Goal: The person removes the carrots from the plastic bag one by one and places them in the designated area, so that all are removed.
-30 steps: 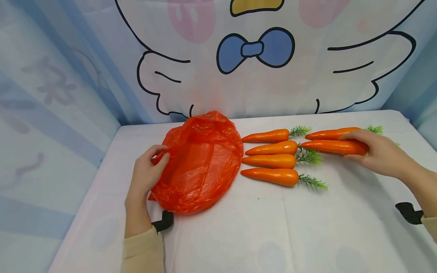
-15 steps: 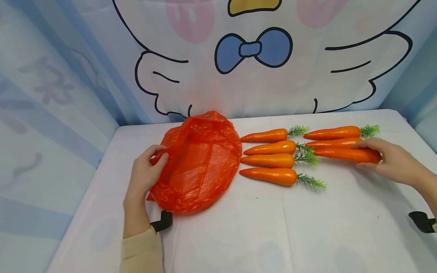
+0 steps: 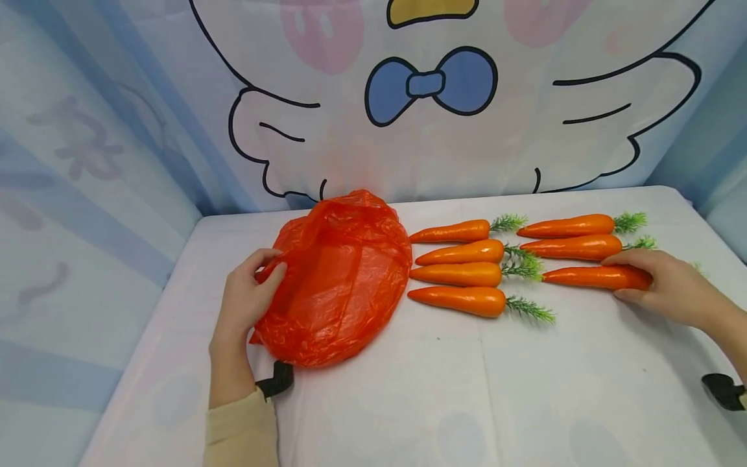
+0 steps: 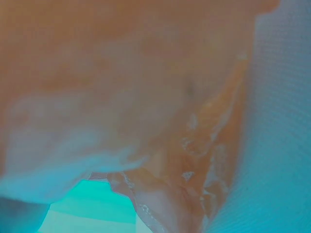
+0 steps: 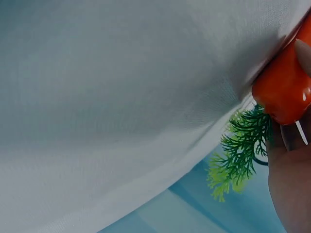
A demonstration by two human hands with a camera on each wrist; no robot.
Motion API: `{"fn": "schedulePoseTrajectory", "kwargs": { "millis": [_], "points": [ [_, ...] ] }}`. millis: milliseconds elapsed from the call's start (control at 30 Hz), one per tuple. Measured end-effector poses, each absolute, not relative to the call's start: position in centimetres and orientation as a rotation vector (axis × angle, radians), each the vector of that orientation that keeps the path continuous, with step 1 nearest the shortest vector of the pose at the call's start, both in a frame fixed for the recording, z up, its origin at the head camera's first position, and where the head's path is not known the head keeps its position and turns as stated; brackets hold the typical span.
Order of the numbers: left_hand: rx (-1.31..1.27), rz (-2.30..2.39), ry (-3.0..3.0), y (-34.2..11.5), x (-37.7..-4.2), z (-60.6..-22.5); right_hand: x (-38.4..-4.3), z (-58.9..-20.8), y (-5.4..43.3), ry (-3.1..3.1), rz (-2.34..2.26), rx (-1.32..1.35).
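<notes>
My left hand (image 3: 245, 295) pinches the left edge of a crumpled red plastic bag (image 3: 350, 292), the thumb in front and the fingers partly hidden by it. The left wrist view is mostly filled by the blurred hand, with some of the bag's film below. At the right, my right hand (image 3: 671, 285) grips the thick end of an orange carrot (image 3: 592, 277) that lies low over the white table. Its green top, mostly hidden by the hand in the head view, shows as leaves (image 5: 243, 150) in the right wrist view. Two more carrots (image 3: 572, 247) lie just behind it.
Several carrots (image 3: 458, 301) lie in a column between the bag and the right-hand group, tips pointing left. The white table (image 3: 408, 402) meets a cartoon-printed cloth backdrop (image 3: 432, 149) at its rear edge. A blue-striped cloth (image 3: 87, 259) hangs at the left.
My right hand has brought the carrot toward the front and right, away from the two behind it, and lower to the table. The left hand and bag have stayed in place.
</notes>
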State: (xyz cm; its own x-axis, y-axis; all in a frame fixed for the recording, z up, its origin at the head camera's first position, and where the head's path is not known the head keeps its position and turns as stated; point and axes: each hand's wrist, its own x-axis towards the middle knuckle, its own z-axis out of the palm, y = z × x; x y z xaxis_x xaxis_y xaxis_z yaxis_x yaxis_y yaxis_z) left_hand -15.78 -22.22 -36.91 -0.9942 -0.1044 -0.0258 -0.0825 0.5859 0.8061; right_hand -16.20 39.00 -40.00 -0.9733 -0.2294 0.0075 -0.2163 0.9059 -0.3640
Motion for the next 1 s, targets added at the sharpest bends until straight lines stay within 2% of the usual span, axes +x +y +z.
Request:
{"fn": "schedulePoseTrajectory", "kwargs": {
  "millis": [200,500,1000],
  "points": [
    [0.169,-1.423,-2.771,-22.2,-15.7,-36.9,-15.8,-40.0,38.9,3.103,-0.508,-0.413],
    [0.149,-1.41,-2.763,-22.4,-15.8,-37.1,-14.8,-39.9,39.3,3.191,-0.491,-0.358],
    [0.173,-1.415,-2.751,-22.4,-15.8,-37.2,-15.8,-40.6,37.8,3.244,-0.509,-0.437]
  ]
}}
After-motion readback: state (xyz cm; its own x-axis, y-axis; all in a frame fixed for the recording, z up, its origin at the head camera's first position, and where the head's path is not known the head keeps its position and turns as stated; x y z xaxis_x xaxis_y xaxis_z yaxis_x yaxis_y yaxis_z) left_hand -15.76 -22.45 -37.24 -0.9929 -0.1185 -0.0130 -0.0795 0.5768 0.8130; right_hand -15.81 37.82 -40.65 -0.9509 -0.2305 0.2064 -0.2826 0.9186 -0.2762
